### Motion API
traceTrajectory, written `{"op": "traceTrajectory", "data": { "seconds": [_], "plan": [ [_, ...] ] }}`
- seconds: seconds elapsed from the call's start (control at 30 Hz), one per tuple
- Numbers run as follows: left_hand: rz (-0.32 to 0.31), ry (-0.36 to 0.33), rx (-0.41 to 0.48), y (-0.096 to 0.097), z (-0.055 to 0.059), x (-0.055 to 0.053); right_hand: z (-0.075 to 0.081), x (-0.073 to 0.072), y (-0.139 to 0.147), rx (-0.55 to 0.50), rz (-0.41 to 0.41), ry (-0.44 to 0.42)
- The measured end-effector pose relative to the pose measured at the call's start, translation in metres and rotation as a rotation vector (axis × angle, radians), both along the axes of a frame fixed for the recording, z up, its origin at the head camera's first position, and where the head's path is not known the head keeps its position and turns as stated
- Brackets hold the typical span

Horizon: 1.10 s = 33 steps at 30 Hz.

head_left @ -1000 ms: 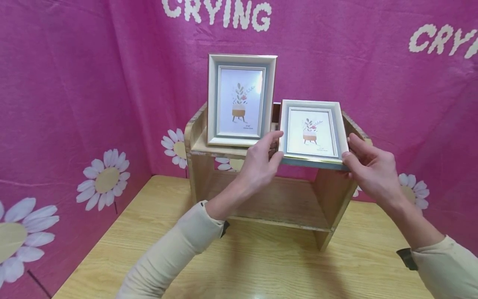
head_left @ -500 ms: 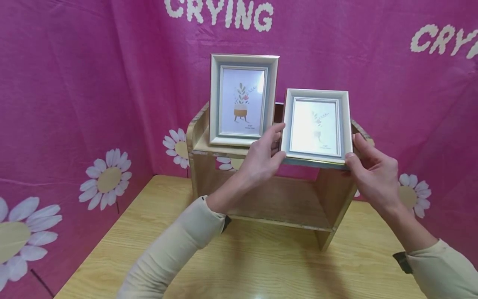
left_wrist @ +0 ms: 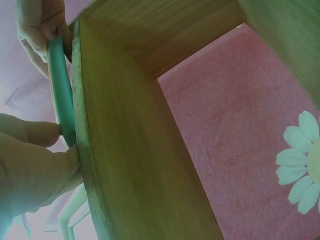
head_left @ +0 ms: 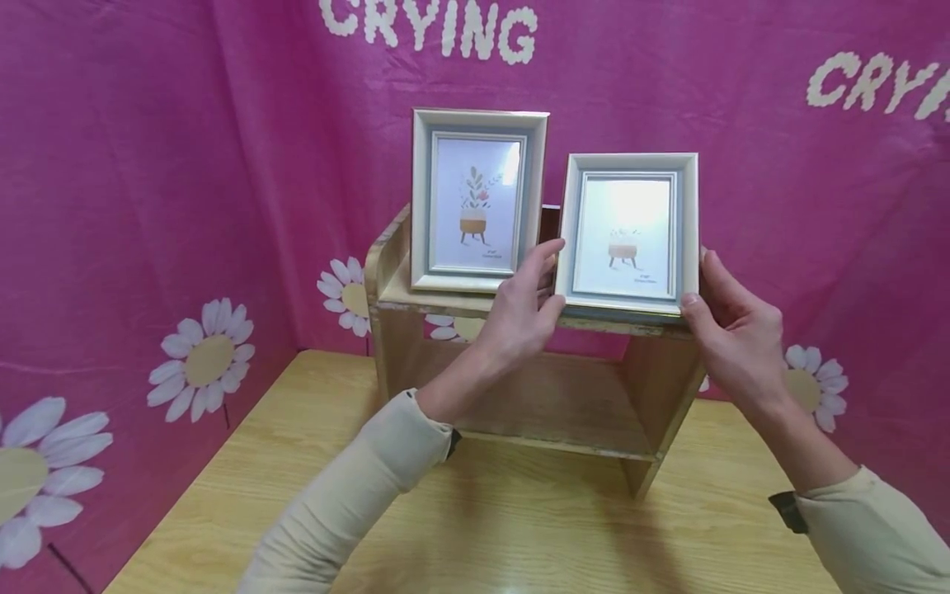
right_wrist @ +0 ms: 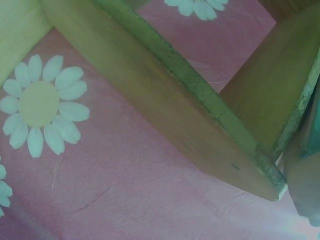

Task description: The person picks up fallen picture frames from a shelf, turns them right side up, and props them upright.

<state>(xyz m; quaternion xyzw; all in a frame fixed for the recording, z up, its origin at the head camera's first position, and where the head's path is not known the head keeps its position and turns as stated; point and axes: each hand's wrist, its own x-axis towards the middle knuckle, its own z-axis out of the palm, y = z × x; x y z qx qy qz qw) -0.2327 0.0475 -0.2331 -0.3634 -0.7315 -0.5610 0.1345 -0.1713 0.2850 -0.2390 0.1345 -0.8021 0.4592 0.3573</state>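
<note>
Two white picture frames with blue-grey inner borders and a potted-plant print are at the top of a small wooden shelf (head_left: 534, 396). The left picture frame (head_left: 478, 280) stands upright, leaning slightly back. Both hands hold the right picture frame (head_left: 567, 231), nearly upright near the top board's front edge. My left hand (head_left: 519, 309) pinches its lower left side; my right hand (head_left: 738, 330) grips its lower right side, thumb in front. In the left wrist view the frame's bottom edge (left_wrist: 61, 90) lies close to the board; whether it touches cannot be told.
The shelf stands on a light wooden table (head_left: 260, 462), its lower board (head_left: 549, 404) below the frames. Behind and at the left hangs a pink cloth (head_left: 282, 165) with daisies and white lettering. The shelf's raised right side panel (right_wrist: 200, 115) is near my right hand.
The right picture frame has tilted up from leaning far back to nearly upright, its top edge rising. Both hands have kept hold of it, and the right hand has risen slightly. The left picture frame stays put.
</note>
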Motion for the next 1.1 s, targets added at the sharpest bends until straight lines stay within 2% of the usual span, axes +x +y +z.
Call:
{"op": "traceTrajectory", "data": {
  "seconds": [0.27, 0.5, 0.8, 1.1],
  "plan": [
    [0.058, 0.035, 0.021, -0.001, -0.002, 0.0, 0.002, -0.007, -0.004, -0.025, 0.024, 0.028],
    [0.061, 0.071, 0.034, -0.002, -0.005, 0.0, 0.001, -0.011, -0.005, -0.047, 0.051, 0.03],
    [0.057, 0.083, 0.073, -0.001, -0.009, 0.001, 0.001, -0.012, -0.004, 0.027, 0.006, -0.049],
    [0.064, 0.116, 0.108, 0.0, -0.013, 0.001, 0.011, -0.01, 0.0, 0.075, 0.047, -0.121]
  ]
}}
